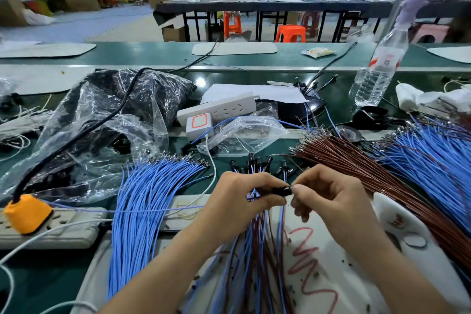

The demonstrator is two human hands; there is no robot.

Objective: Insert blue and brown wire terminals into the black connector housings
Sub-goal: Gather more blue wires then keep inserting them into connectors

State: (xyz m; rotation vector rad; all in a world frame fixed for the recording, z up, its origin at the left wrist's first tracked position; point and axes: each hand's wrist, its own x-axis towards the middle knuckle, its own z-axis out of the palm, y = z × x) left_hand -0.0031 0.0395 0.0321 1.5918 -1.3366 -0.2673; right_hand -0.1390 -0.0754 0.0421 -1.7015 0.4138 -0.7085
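Note:
My left hand (248,192) grips a small black connector housing (281,190) together with a bunch of finished blue and brown wires (254,250) that hang down toward me. My right hand (328,194) pinches a thin wire end right at the housing's opening. Just beyond my fingers, several finished black housings (257,163) stick up. A fan of loose blue wires (145,201) lies to the left. A bundle of brown wires (356,160) and another of blue wires (433,160) lie to the right.
A clear plastic bag of black parts (109,120) fills the left of the green bench. White power strips (219,109) (51,229), an orange plug (26,213), a small clear bag (244,135), black tape (349,134) and a leaning water bottle (379,69) stand around. A white tray (344,262) lies under my hands.

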